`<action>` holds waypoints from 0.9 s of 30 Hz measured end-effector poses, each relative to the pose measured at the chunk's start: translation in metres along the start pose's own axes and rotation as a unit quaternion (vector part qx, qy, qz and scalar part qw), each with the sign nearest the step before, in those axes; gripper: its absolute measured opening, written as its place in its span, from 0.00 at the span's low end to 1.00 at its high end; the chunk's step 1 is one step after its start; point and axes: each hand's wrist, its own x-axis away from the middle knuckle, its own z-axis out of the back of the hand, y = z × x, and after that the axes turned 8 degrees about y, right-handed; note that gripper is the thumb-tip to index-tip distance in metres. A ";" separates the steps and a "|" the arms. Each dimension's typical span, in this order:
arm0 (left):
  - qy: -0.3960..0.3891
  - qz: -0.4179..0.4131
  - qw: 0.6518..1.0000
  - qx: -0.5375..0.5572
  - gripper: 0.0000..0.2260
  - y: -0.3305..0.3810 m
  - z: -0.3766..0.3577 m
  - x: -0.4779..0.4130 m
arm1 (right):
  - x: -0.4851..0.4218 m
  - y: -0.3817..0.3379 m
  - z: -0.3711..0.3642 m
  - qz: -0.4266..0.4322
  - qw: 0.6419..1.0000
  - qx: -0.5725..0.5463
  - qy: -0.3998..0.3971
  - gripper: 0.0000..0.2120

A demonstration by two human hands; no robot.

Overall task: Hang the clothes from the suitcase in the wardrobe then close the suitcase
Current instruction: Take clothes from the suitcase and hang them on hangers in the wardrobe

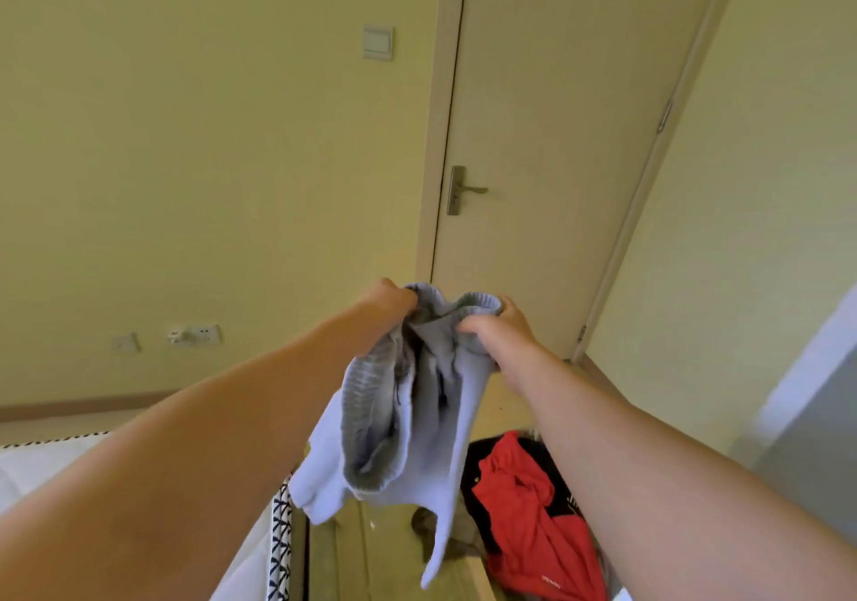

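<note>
I hold a light lavender sweater (408, 419) with grey ribbed edges up in front of me, at mid-frame. My left hand (387, 301) grips its bunched top on the left. My right hand (498, 329) grips the ribbed edge on the right. The sweater hangs down between my forearms, one sleeve dangling low. Below it, at the lower right, a red garment (528, 507) lies on a dark open suitcase (470, 466), mostly hidden by my right arm. No wardrobe or hanger is in view.
A closed beige door (556, 136) with a metal lever handle (466, 190) stands straight ahead. A bed with white bedding and dark patterned trim (280, 535) is at the lower left. Wall sockets (195, 333) sit low on the left wall. A pale panel (811, 391) stands at the right.
</note>
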 end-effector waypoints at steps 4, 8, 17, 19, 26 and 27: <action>-0.020 -0.034 0.993 -0.114 0.14 0.032 -0.011 0.043 | 0.045 0.002 0.030 -0.018 0.992 0.038 -0.121 0.38; -0.036 -0.041 0.995 -0.083 0.09 0.059 -0.029 0.102 | 0.083 0.012 0.078 0.028 0.988 0.072 -0.130 0.09; -0.103 -0.100 0.983 -0.115 0.11 0.092 -0.073 0.239 | 0.178 0.043 0.210 -0.048 0.993 -0.079 -0.071 0.07; -0.125 -0.113 0.982 -0.090 0.07 0.100 -0.085 0.266 | 0.193 0.050 0.234 -0.030 0.993 -0.100 -0.050 0.09; -0.107 -0.284 0.941 -0.152 0.21 0.133 -0.154 0.332 | 0.226 0.065 0.360 -0.012 0.972 -0.171 0.162 0.11; -0.075 -0.308 0.926 -0.204 0.20 0.135 -0.162 0.336 | 0.229 0.065 0.376 -0.008 0.964 -0.191 0.186 0.11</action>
